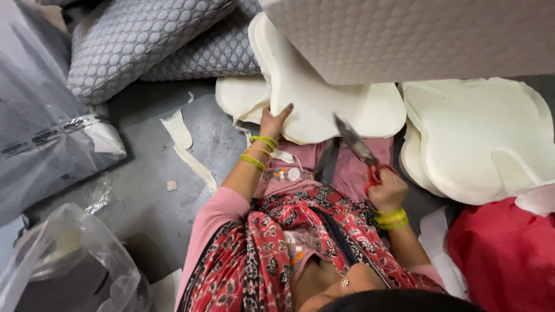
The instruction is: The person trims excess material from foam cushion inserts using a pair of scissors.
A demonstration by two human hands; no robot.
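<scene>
Even soft overhead light, faint shadows, slight motion blur.

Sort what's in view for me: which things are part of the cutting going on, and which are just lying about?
In use:
- cream foam piece, gripped by the left hand
- red-handled scissors, in the right hand

Lying about:
- foam stack
- grey quilted pillows
- foam offcuts on the floor
- plastic bags
- red cloth
</scene>
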